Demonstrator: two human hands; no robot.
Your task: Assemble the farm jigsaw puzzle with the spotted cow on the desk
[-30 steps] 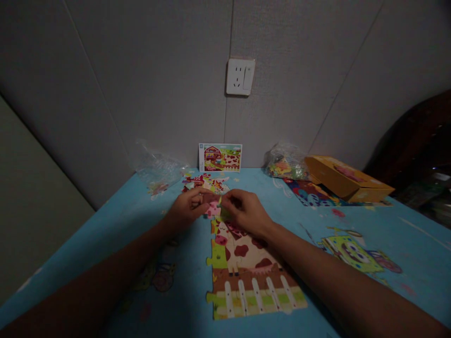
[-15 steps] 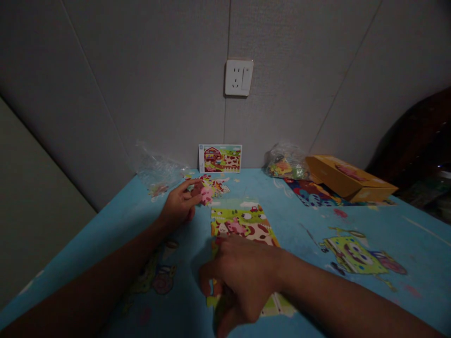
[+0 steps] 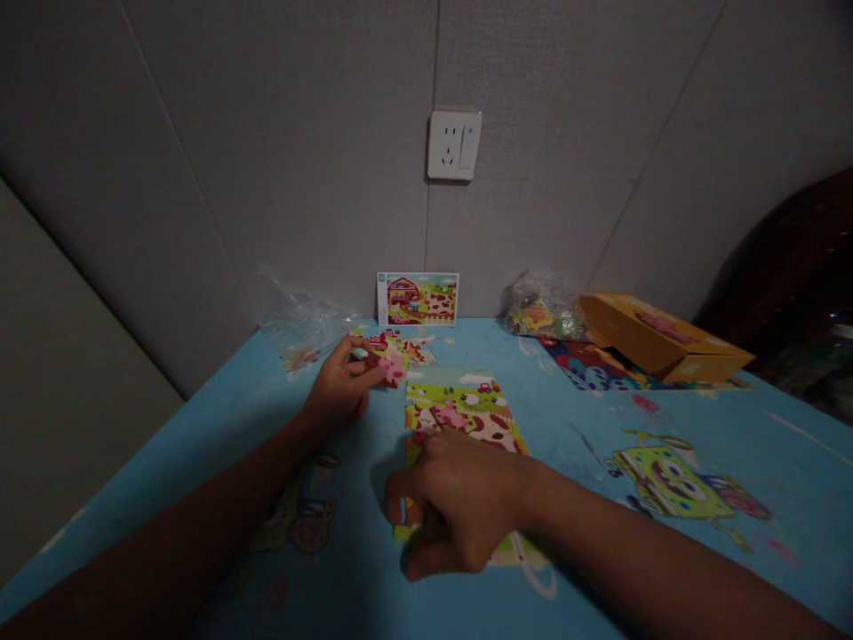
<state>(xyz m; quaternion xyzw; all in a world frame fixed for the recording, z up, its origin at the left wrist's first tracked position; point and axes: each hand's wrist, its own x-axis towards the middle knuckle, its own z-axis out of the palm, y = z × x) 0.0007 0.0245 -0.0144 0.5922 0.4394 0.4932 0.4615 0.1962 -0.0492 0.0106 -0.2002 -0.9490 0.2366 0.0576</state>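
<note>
A partly joined jigsaw puzzle [image 3: 490,404] with a farm scene of cows, sheep and a pink pig lies flat in the middle of the table. My right hand [image 3: 459,498] rests over its left side with fingers bent round the left edge, hiding much of the lower part. Beyond its upper left corner, my left hand [image 3: 343,378] pinches a jigsaw piece [image 3: 393,364] showing a pink pig, between thumb and fingers. Several loose jigsaw pieces [image 3: 419,351] lie just behind that hand. A picture card [image 3: 423,300] of the farm leans upright against the wall.
A crumpled clear plastic bag [image 3: 299,316] lies at the back left. Another bag [image 3: 543,307] with pieces inside sits at the back right, beside a yellow box [image 3: 666,338] on a dark blue picture sheet [image 3: 586,369]. A blue cartoon tablecloth [image 3: 600,551] covers the table.
The joined puzzle has slid slightly away from me and to the right under my right hand. The pig piece in my left hand has tilted up, showing more of its face.
</note>
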